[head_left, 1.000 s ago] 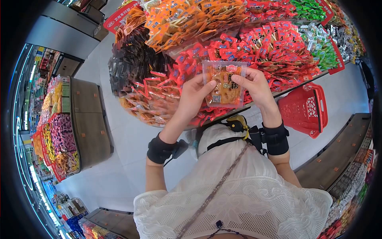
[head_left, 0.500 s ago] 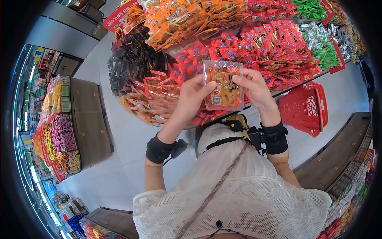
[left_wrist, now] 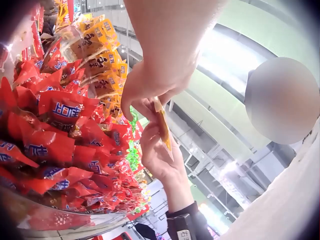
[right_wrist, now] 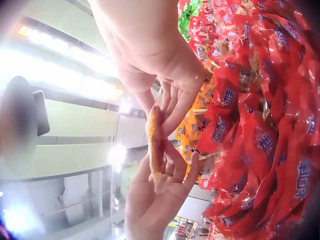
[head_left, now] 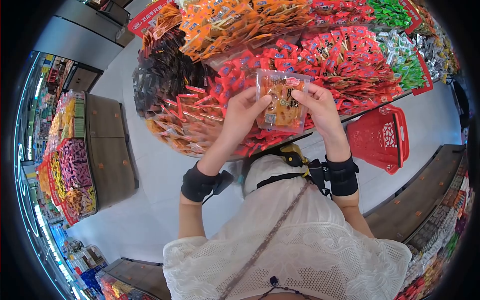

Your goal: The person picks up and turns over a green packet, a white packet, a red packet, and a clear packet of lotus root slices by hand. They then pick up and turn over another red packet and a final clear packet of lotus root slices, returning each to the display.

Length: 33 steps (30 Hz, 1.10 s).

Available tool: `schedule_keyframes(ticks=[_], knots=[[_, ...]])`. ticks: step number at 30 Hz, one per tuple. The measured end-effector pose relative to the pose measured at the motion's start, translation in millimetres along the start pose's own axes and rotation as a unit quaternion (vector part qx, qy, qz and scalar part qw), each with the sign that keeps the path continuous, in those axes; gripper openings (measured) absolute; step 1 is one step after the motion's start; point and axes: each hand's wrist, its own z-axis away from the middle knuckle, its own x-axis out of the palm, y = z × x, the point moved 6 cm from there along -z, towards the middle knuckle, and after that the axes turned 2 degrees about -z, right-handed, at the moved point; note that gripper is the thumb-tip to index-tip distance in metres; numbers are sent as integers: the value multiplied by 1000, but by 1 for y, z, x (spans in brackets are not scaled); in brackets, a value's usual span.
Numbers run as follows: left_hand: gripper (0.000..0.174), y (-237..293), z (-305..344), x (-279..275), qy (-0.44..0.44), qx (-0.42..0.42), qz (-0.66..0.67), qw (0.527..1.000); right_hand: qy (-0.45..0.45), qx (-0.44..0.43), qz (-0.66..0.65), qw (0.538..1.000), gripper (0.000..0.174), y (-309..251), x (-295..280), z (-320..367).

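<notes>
A clear snack packet [head_left: 282,111] with orange-brown food inside and dark lettering is held up in front of the body. My left hand [head_left: 242,115] pinches its left side, thumb on the front face and the other fingers behind. On the opposite side, my right hand [head_left: 322,111] pinches it the same way. Both wrist views catch the packet [left_wrist: 164,129] nearly edge-on between the two hands. Beyond it, heaped red snack packets [head_left: 345,65] fill the display bin, with the closest ones right behind my hands.
Orange packets [head_left: 240,25] and black packets [head_left: 170,75] lie in the same bin. A red shopping basket [head_left: 372,137] stands on the floor at right. Another wooden display stand [head_left: 107,150] is at left, and a low wooden cabinet [head_left: 415,200] at lower right.
The packet has risen slightly, and its face has tilted a little. Both hands keep their pinch on it. The whole head view has shifted slightly left.
</notes>
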Motion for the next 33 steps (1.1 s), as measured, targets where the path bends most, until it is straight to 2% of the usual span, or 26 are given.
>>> schedule_keyframes(ticks=[2, 3, 4, 5, 6, 7, 11, 14, 18, 21, 24, 27, 29, 30, 31, 32, 33], knots=[[28, 7, -4, 2, 31, 66, -45, 996, 46, -19, 7, 999, 25, -8, -2, 2], [35, 16, -1, 5, 53, 86, -73, 992, 61, -33, -4, 998, 25, -9, -7, 1], [38, 30, 4, 10, 65, 176, -194, 963, 75, -47, -15, 996, 25, -9, -13, 0], [40, 42, 10, 16, 76, 261, -310, 911, 89, -59, -26, 994, 24, -9, -17, 0], [42, 52, 19, 24, 85, 339, -421, 837, 95, -59, -41, 993, 24, -10, -19, 0], [45, 56, 24, 35, 63, 382, -520, 761, 100, -59, -56, 992, 25, -12, -19, 0], [33, 40, 34, 56, 51, 456, -665, 589, 84, -47, -121, 988, 26, -14, -9, 1], [28, 47, 37, 58, 68, 459, -676, 572, 50, -29, -117, 991, 27, -14, -4, 5], [24, 53, 38, 61, 95, 482, -659, 570, 13, -7, -100, 995, 28, -16, -9, 4], [21, 61, 38, 57, 133, 480, -655, 568, 6, 21, -184, 983, 31, -31, -4, 5], [22, 62, 39, 52, 162, 490, -615, 596, -18, -16, -194, 981, 36, -26, -23, -4], [20, 62, 28, 40, 207, 421, -435, 768, -26, -12, -110, 994, 36, -25, -23, -7], [22, 51, 20, 34, 212, 362, -328, 846, -56, 10, -80, 995, 38, -27, -11, -6], [24, 45, 15, 32, 210, 299, -212, 906, -56, 8, -81, 995, 38, -29, -6, -4], [27, 39, 11, 35, 204, 230, -92, 947, -57, 5, -82, 995, 38, -30, -1, -2], [30, 32, 7, 39, 195, 157, 30, 968, -58, 3, -83, 995, 39, -30, 2, -1], [37, 34, 4, 46, 167, 143, 77, 973, -54, -16, -95, 994, 39, -31, 5, -1]])
